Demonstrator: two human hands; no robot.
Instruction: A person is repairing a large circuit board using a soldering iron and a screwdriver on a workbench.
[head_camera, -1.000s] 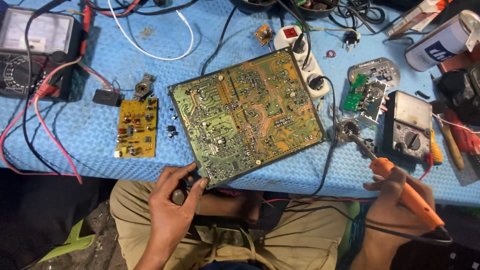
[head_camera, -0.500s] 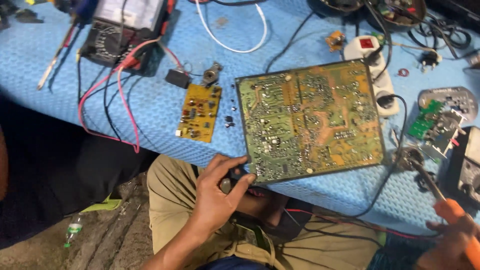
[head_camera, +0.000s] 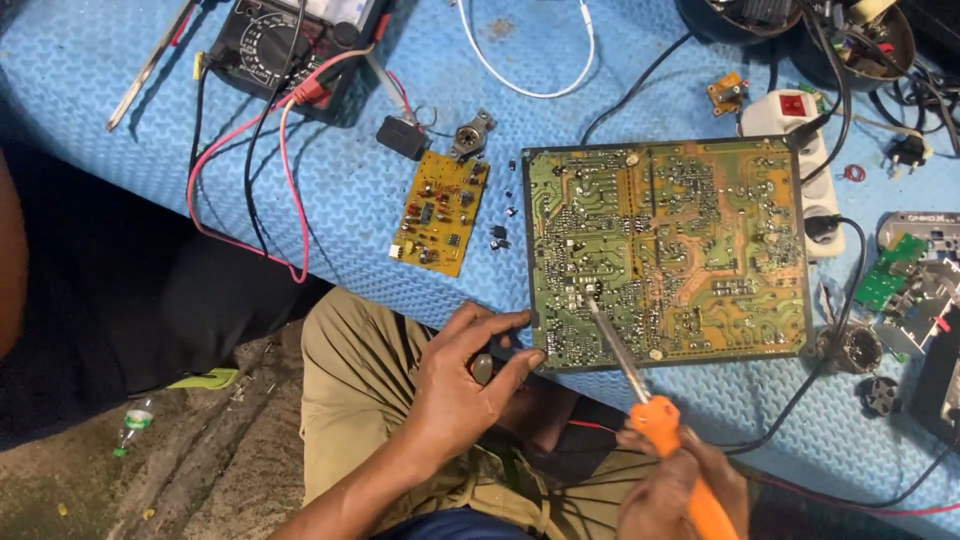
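We are gripping the stiff, light, fragile circuit board (head_camera: 665, 255) by its near-left corner with our left hand (head_camera: 460, 385), while our right hand (head_camera: 670, 495) is closing around the soldering iron (head_camera: 640, 400) touching it.

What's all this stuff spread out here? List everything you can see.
large circuit board: 1, green and tan, on the blue mat, centre right
small circuit board: 1, yellow, left of the large one
soldering iron: 1, orange handle, tip on the large board
meter: 1, black, top left, red and black leads
power strip: 1, white, top right
white cable: 1, top centre
blue mat: 1, covers the table
left hand: grips the large board's near corner
right hand: holds the soldering iron
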